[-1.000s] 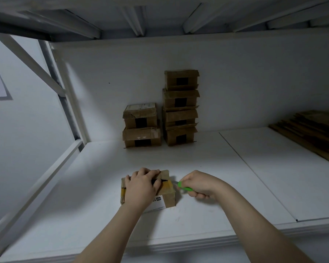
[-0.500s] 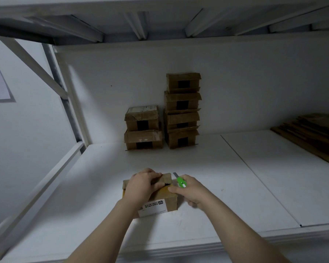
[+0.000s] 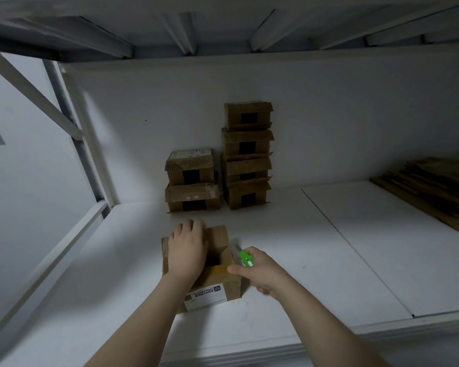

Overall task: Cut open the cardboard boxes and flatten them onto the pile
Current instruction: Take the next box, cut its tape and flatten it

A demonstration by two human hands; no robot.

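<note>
Because the box [image 3: 217, 280] must not slide under a blade, I read the left hand [image 3: 187, 250] as pinning its left flap, fingers seemingly curled over the far edge, though blur hides them. The right hand [image 3: 260, 272] clenches the green cutter [image 3: 245, 258] just beside the box's right wall, thumb touching the near taped rim. The box sits near the shelf [image 3: 355, 260] front, the flattened pile [image 3: 435, 192] well apart at far right

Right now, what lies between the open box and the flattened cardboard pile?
In the head view, the right hand with the green knife beside the box, then bare white shelf crossed by one seam, up to the pile.
</note>
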